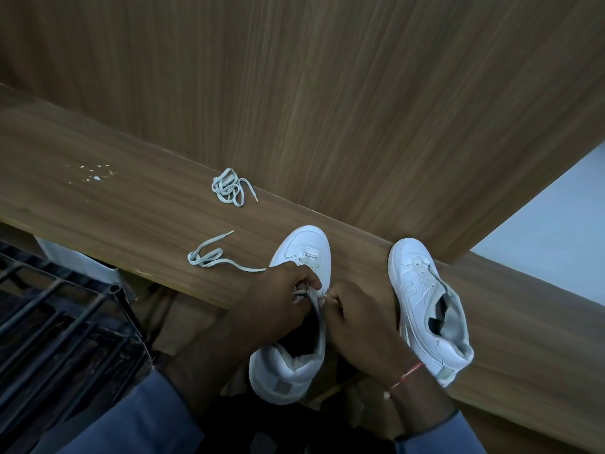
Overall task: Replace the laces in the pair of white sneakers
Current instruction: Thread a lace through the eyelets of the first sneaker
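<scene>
near sneaker point(307, 247): heel overhanging desk point(98, 198) edge | left hand point(278, 296), right hand point(353, 319): both pinching lace point(209, 255) at its eyelets | risk: hard tug could drag near sneaker off; loose tail left of it may snag

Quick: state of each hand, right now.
Left hand: pinching the pale lace at the eyelets of the sneaker.
Right hand: fingers curled, pinching that sneaker at its eyelet edge, or the lace there; cannot tell which.
</scene>
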